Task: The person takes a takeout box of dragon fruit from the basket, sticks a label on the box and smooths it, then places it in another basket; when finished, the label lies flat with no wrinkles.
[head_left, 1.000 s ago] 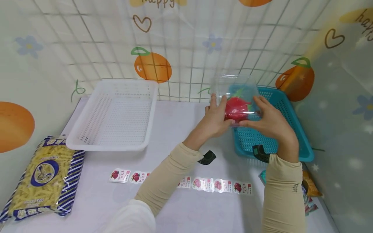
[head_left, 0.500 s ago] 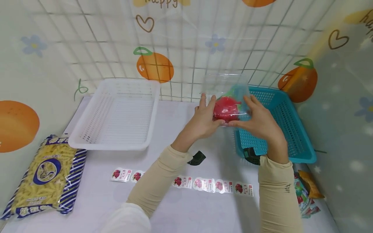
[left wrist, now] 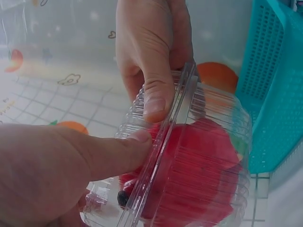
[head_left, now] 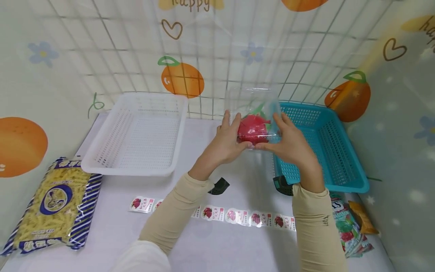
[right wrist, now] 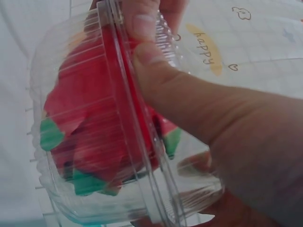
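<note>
A clear plastic clamshell box (head_left: pixel 253 98) holds a red dragon fruit (head_left: pixel 253 126) with green tips. My left hand (head_left: pixel 227 139) grips the box's left side, and my right hand (head_left: pixel 289 139) grips its right side. In the head view the box is up above the table, overlapping the left edge of the teal basket (head_left: pixel 340 166). Both thumbs lie close together along the box's front rim. In the left wrist view the lid and base edges (left wrist: pixel 161 146) meet under the thumbs. Through the clear wall in the right wrist view, the dragon fruit (right wrist: pixel 94 109) shows its green scales.
A white basket (head_left: pixel 136 172) stands at the left, beside a bag of pasta (head_left: pixel 51 204). A row of dragon fruit stickers (head_left: pixel 212 213) runs along the table's front, partly behind my left sleeve. Snack packets (head_left: pixel 348 230) lie at the right, below the teal basket.
Both hands have carried the box with the dragon fruit leftward, from over the teal basket to its left edge. More of the snack packets has come into sight.
</note>
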